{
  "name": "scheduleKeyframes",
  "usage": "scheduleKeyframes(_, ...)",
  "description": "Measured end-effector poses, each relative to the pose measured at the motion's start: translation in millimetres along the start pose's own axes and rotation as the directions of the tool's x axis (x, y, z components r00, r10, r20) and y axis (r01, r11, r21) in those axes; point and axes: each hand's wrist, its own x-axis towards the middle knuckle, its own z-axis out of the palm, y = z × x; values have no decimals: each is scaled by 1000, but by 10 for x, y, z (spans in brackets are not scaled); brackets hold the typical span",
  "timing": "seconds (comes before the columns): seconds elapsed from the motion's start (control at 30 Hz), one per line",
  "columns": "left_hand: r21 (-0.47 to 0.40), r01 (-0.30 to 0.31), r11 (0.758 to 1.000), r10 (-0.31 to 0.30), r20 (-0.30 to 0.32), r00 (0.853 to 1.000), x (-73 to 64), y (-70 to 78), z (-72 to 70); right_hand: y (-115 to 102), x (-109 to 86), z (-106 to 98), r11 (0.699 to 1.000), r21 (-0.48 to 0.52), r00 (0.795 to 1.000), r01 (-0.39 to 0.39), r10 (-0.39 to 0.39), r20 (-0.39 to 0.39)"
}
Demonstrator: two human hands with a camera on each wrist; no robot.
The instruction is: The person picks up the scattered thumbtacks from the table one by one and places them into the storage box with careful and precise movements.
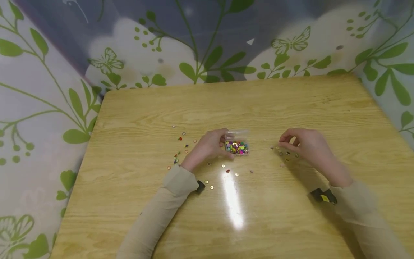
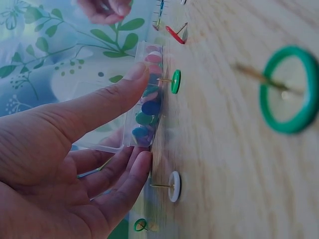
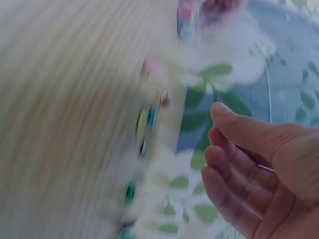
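Head view: between side edges of the table (image 1: 275, 219), the left hand (image 1: 211, 144) pinched a box (image 1: 240, 154), likely light, brittle, best held by its walls; right hand (image 1: 308, 144), fingers loosely bent, hung near tacks (image 1: 297, 155).

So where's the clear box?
In the head view, the clear box is near the middle of the table, its left side held by the left hand.

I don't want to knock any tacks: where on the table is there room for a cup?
Bare: the table between box and back wall, and its near middle between the sleeves, short of the loose tacks. Crowded: left of the left hand and by the right hand.
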Motion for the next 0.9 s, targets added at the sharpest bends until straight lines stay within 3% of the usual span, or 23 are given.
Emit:
scheduleKeyframes(0.2, -15, 7, 1000, -7, -4, 1000, -10, -6, 4, -300, 227, 126, 994, 17, 994, 109, -109, -6)
scheduleKeyframes(0.33, -10, 2, 1000, -2, -9, 1000, -6, -1, 0, -421, 332, 225, 972, 20, 969, 233, -230, -90)
scheduleKeyframes(0.43, -8, -10, 1000, 10, -11, 1000, 0, -1, -1, -473, 383, 281, 958, 32, 950, 286, -279, -144)
scheduleKeyframes(0.7, 4, -55, 998, 56, -15, 998, 22, -8, 3, -540, 420, 318, 955, 50, 944, 293, -281, -174)
scheduleKeyframes(0.9, -2, -36, 999, 36, -16, 999, 14, -13, -2, -570, 432, 327, 954, 72, 947, 290, -276, -162)
